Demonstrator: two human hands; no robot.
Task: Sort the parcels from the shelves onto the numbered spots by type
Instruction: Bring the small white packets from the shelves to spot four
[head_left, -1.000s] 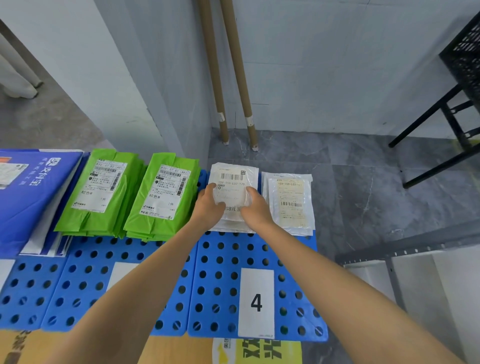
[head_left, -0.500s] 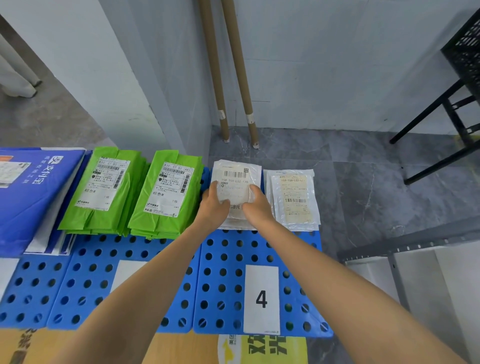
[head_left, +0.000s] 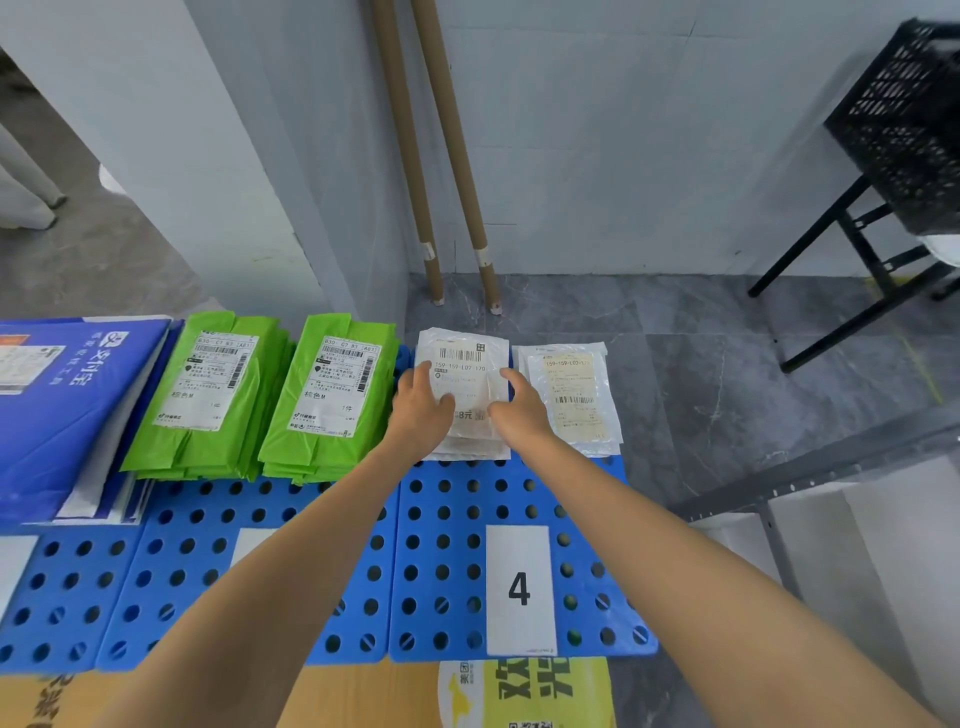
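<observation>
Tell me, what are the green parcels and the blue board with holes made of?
The green parcels look like thin, soft plastic bags: they shine a little and crease at the folds, with white paper labels stuck on top. The blue board looks like hard, smooth plastic, molded flat with neat round holes. I can't be sure of either from looks alone.

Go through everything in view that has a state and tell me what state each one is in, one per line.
Left hand: flat on the white parcel, fingers spread.
Right hand: resting on the same parcel's right side.
White parcel: label up, topping a small stack on the number 4 panel.
Second white stack: lying flat beside it, untouched.
Two green stacks: lying flat, labels up.
Blue envelopes: stacked flat.
Number 4 panel: front part bare.
</observation>
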